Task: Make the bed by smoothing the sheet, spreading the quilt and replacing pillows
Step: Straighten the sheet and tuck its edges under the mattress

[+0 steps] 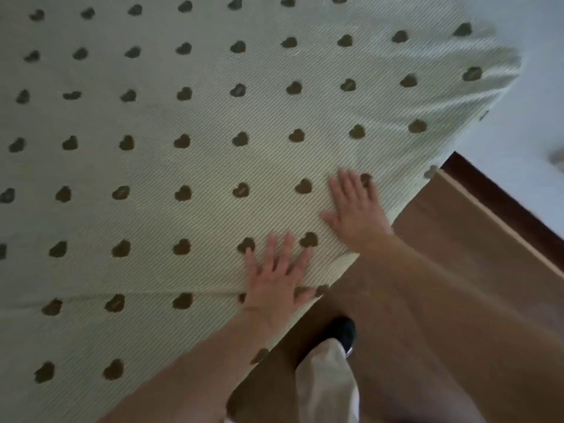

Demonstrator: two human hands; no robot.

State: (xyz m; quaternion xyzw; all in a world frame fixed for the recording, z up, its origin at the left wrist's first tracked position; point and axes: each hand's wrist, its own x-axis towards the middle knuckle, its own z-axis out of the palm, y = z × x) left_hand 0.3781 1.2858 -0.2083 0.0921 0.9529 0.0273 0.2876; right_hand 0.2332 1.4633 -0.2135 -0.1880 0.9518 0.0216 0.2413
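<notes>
The sheet [183, 117], pale green with dark heart marks, is seen spread over the bed and filling most of the view; its near edge runs diagonally from lower left to upper right, with the wooden floor [427, 300] beyond it. Both hands are laid flat on the sheet just inside that edge. The left hand [274, 279] is pressed palm-down with its fingers [285, 248] spread wide and straight, nothing being held. The right hand [355, 209] is placed further along the edge, toward the gathered corner [488, 71], its fingers likewise straight and holding nothing. Unsmoothed cloth lies ahead of the fingertips and toward that corner, to which the right hand is nearer. A faint crease [152, 293] is visible left of the left hand. No quilt or pillows are in view.
</notes>
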